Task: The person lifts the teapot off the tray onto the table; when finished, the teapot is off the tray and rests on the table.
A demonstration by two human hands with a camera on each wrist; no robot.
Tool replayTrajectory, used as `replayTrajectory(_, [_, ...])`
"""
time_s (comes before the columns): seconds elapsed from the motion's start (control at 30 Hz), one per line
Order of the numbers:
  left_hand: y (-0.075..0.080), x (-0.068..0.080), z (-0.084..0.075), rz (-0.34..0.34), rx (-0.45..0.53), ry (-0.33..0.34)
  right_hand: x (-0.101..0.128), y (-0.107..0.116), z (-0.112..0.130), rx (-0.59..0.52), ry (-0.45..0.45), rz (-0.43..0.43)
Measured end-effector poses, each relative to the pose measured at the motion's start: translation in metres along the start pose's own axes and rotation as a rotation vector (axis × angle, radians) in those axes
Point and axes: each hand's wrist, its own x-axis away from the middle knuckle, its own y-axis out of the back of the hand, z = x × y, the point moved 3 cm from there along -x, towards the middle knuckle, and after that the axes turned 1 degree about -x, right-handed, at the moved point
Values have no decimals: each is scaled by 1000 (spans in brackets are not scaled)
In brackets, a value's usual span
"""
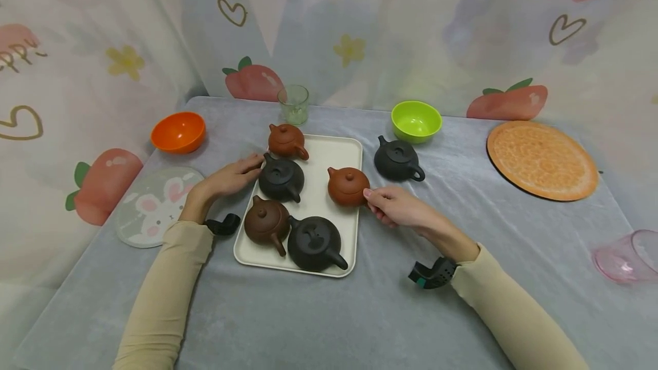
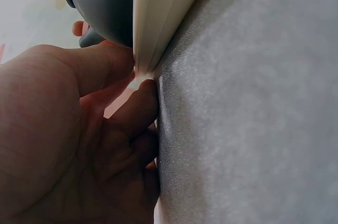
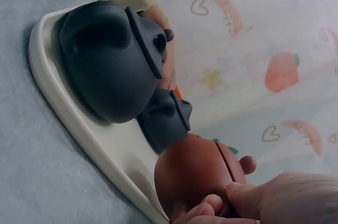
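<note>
Teapots crowd a cream tray on the grey tabletop. The right hand pinches the handle of a reddish-brown teapot at the tray's right edge. The left hand, fingers curled, touches the tray's left rim beside a dark grey teapot. Another dark teapot stands off the tray, near a green bowl.
</note>
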Motion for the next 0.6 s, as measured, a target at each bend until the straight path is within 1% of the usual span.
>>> replayTrajectory(0.07, [0, -1, -1, 2, -1, 1, 3, 2, -2, -3, 3, 1])
replayTrajectory(0.3, [1, 0, -1, 2, 8, -2, 10, 11, -7, 11, -42, -18])
replayTrajectory(0.47, [1, 0, -2, 0, -2, -14, 14, 16, -11, 27, -29, -16])
replayTrajectory(0.6, [0, -1, -3, 3, 1, -12, 18, 20, -16, 11, -41, -18])
